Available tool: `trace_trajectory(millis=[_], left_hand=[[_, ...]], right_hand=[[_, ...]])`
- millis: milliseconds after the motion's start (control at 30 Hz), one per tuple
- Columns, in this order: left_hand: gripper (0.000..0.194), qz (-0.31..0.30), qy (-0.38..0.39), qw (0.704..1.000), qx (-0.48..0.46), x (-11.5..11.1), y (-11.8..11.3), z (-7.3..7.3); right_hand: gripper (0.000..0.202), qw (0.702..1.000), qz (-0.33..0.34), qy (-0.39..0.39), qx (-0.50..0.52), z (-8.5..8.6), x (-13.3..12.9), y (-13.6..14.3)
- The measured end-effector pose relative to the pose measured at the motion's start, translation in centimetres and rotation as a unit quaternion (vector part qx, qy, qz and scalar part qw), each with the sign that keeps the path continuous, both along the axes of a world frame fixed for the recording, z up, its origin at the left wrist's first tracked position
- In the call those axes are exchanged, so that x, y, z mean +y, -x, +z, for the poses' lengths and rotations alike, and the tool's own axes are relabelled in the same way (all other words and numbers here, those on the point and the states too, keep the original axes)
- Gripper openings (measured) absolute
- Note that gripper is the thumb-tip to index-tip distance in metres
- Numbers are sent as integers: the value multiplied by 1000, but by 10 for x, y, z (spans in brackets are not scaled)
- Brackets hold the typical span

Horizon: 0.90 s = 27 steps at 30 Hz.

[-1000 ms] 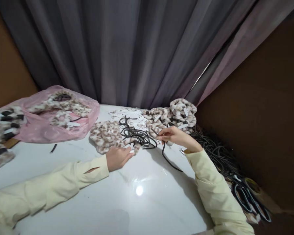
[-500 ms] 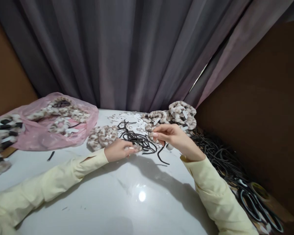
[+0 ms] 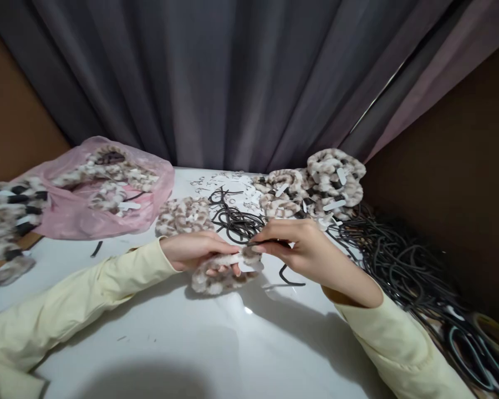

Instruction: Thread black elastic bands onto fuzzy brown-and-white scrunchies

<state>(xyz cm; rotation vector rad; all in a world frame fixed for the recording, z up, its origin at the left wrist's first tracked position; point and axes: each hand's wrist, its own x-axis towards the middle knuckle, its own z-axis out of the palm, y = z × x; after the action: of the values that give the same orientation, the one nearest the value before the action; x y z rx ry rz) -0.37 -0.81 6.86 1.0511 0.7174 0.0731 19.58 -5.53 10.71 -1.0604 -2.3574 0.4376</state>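
Observation:
My left hand is closed around a fluffy brown-and-white spotted fabric band, which is curved into a loop just above the table. A white tag shows at its right end. Pinched between the thumb and fingertips of my right hand is a dark elastic cord, its loose end hanging below the palm. The fingertips meet the band's right end; exactly how cord and band join there is hidden. Right behind both hands lies a tangle of short dark cords.
On the left sits a pink plastic bag of spotted bands, with more bands beside it. Finished-looking fluffy rings pile up at back right. White tags lie at the back. A large heap of black cords covers the right side.
The spotted band has come up into view in my left hand. My right hand has brought the cord down and against the band's end. The view has tilted slightly.

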Motion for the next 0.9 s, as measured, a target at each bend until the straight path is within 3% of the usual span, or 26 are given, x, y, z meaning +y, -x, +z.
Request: trace_trajectory(millis=[233,500,767,900], left_hand=[[29,33,37,999,-7,-2,2,5],[35,36,-15,999,20,-6,0,4],[47,44,13,999,-13,-10,-2,5],[49,39,-28,999,-18,-13,-1,8]], right_hand=[[23,997,53,-44,-34,-9,-3,-1],[22,995,57,-79,-36,-11,-13,7],[23,993,60,-81,-68,-18,-9,9],[23,994,57,-78,-55,-19,-9,10]])
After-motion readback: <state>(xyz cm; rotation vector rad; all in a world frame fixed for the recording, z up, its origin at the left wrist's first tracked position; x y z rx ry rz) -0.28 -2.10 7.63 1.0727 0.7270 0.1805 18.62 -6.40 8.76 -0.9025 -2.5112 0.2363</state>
